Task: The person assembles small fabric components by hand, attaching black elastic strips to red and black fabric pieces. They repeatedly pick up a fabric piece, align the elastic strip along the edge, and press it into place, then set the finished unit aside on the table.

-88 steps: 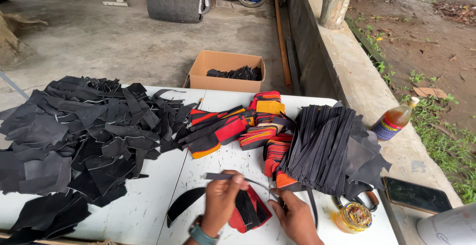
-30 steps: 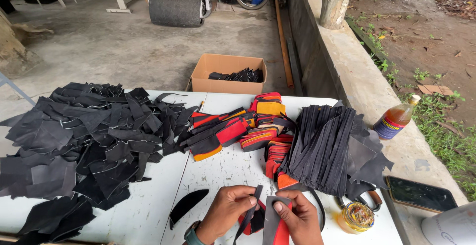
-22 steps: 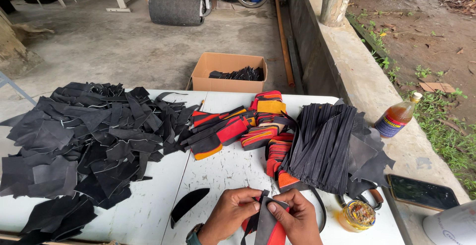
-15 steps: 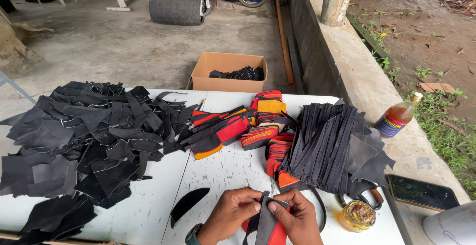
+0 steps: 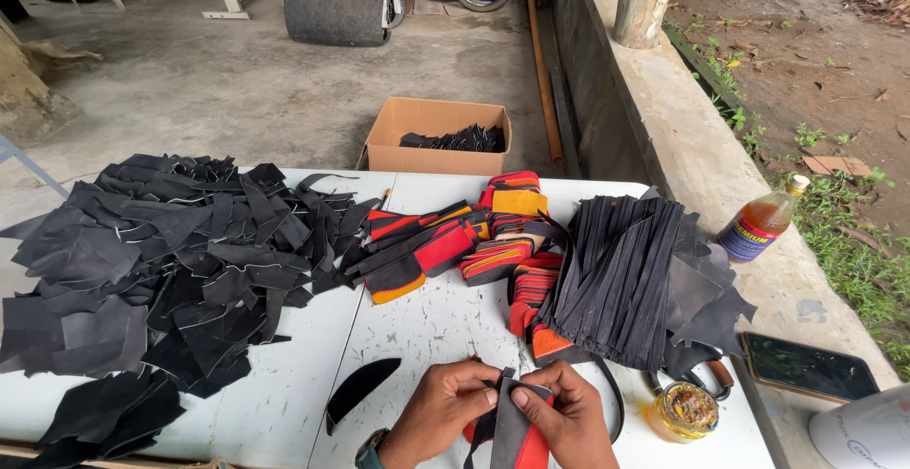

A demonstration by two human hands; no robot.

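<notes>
Black leather strip (image 5: 512, 422) sits at the near table edge, pinched over a red piece (image 5: 533, 450) by our left hand (image 5: 438, 414) and right hand (image 5: 567, 422), fingertips closed on its top. We judge we're aligning them; next calls for pressing flat.

dark strip (image 5: 509, 431), upright, over red piece (image 5: 534, 450)
</notes>
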